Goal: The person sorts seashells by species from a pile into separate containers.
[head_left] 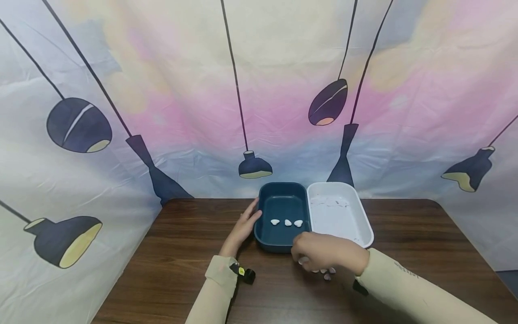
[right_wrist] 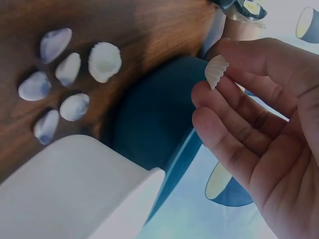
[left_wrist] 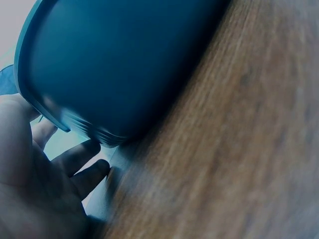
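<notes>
Your right hand (head_left: 323,254) hovers just in front of the blue tray (head_left: 265,240), its fingers (right_wrist: 234,99) pinching a small ribbed white shell (right_wrist: 216,71) by its edges; in the right-wrist view the shell sits at the fingertips, above the tray's near wall. Judge the shell light, rigid and brittle, with a smooth inner face that may slip: hold it across the ribbed rim with mild pressure, never squeezing the thin lip. Six more shells (right_wrist: 60,84) lie on the desk (head_left: 182,252) in front of the tray, and three (head_left: 287,222) rest inside it. Your left hand (head_left: 243,227) lies against the tray's left wall, fingers straight and relaxed, gripping nothing. A white tray (head_left: 364,225) touches the blue tray's right side.
</notes>
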### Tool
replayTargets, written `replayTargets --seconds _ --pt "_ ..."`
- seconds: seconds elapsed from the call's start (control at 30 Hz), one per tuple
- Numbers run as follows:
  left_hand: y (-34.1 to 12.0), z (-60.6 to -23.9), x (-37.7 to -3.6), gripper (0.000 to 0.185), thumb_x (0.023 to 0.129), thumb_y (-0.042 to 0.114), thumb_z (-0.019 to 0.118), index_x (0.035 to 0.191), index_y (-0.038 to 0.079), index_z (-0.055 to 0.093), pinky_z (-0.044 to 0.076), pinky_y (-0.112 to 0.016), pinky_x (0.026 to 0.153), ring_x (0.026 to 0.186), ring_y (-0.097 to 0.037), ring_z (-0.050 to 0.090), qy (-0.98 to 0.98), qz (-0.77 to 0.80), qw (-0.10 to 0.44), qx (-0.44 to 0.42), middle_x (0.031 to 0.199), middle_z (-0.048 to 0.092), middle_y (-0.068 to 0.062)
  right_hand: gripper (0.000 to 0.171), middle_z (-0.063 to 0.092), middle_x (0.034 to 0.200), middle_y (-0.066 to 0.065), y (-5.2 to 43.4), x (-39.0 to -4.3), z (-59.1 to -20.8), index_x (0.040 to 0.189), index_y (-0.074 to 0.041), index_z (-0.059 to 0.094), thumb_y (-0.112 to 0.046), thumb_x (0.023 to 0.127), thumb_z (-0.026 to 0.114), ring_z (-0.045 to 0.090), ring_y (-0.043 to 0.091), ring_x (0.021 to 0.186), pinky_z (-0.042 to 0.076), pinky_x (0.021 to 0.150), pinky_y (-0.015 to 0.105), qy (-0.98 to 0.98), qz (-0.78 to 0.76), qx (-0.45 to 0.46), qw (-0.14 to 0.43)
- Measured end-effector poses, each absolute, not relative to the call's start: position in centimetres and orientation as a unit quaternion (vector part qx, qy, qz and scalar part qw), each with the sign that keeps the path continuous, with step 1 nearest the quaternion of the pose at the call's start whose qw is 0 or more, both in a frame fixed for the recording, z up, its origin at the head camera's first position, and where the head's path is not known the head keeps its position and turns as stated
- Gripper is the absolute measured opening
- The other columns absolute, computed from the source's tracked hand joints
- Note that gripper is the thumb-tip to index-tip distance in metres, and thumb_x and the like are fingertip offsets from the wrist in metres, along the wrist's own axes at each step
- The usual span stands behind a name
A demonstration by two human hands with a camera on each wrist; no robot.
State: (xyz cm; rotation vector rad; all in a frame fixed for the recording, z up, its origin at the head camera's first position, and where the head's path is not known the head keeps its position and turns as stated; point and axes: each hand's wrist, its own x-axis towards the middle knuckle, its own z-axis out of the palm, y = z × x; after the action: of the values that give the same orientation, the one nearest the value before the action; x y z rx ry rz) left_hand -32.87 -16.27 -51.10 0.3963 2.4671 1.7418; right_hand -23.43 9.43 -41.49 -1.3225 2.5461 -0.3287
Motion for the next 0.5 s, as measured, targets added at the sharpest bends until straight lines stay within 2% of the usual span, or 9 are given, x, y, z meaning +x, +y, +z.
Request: replayTargets --seconds 0.17,0.3,0.5 --pt "-16.3 -50.0 -32.4 0.055 0.107 0.023 0.044 0.157 0.011 0.025 -0.007 -0.063 0.116 0.147 -0.038 0.022 0.814 0.563 0.054 0.133 0.161 0.023 -0.016 0.016 0.065 0.088 -0.008 8.9 -24.1 -40.9 0.094 -0.013 0.076 -0.005 0.08 0.072 0.055 0.001 0.077 0.051 0.07 0.019 0.87 -0.115 -0.464 0.116" --pt "-16.3 -51.7 -33.4 0.055 0.107 0.028 0.043 0.158 0.017 0.024 -0.011 -0.06 0.116 0.148 -0.034 0.021 0.813 0.566 0.045 0.128 0.162 0.022 -0.011 0.018 0.065 0.086 -0.006 8.6 -24.9 -40.4 0.099 -0.012 0.075 -0.005 0.082 0.071 0.054 0.003 0.075 0.05 0.068 0.02 0.863 -0.135 -0.478 0.094" --pt "-16.4 -52.8 -33.7 0.055 0.106 0.035 0.045 0.157 0.023 0.028 -0.009 -0.059 0.117 0.148 -0.033 0.023 0.809 0.573 0.032 0.127 0.162 0.025 -0.007 0.017 0.069 0.088 -0.002 8.1 -26.1 -40.0 0.099 -0.01 0.076 -0.004 0.084 0.069 0.056 0.005 0.076 0.052 0.07 0.022 0.857 -0.15 -0.486 0.08"
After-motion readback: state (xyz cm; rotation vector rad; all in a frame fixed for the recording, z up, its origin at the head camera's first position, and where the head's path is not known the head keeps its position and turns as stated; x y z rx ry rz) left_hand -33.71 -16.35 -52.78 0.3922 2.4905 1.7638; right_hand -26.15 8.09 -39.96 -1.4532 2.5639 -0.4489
